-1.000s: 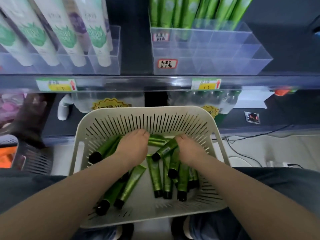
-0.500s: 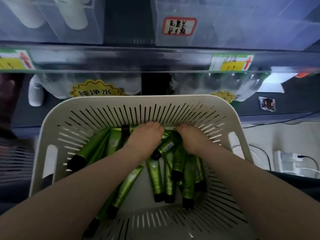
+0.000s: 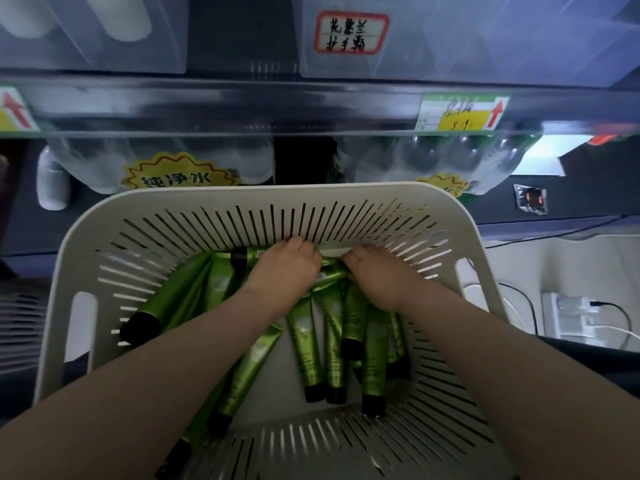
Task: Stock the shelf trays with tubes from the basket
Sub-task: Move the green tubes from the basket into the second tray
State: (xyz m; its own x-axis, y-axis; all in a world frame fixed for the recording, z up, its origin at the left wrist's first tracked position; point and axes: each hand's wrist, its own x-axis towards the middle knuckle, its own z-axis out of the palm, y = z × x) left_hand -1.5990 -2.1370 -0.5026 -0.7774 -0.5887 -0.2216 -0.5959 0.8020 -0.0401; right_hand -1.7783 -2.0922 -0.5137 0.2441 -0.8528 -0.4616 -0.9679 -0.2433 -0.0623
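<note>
— Where are the tubes [image 3: 304, 344] to be found?
— In the white slotted basket [image 3: 263, 197]. They are heaped from its centre toward five o'clock, with the black caps mostly turned to six o'clock. A few more are laid toward eight o'clock.
— And the hands?
— Both are placed in the heap at the basket's twelve o'clock wall, just beside each other. The left hand [image 3: 287, 268] is curled over a crosswise tube [image 3: 251, 254], whose cap is pointed to nine o'clock. The right hand [image 3: 377, 271] is bent, knuckles up, over other tubes. Its fingertips are hidden, so what is pinched cannot be told.
— What is seen beyond the basket?
— At twelve o'clock a shelf edge [image 3: 242, 102] is fitted with a yellow price label [image 3: 464, 112]. Above it clear trays [image 3: 485, 43] are set, one marked by a red-bordered label [image 3: 351, 31]. Packs of bottles [image 3: 166, 157] are stored below the edge. A white power strip [image 3: 568, 313] is seen at three o'clock.
</note>
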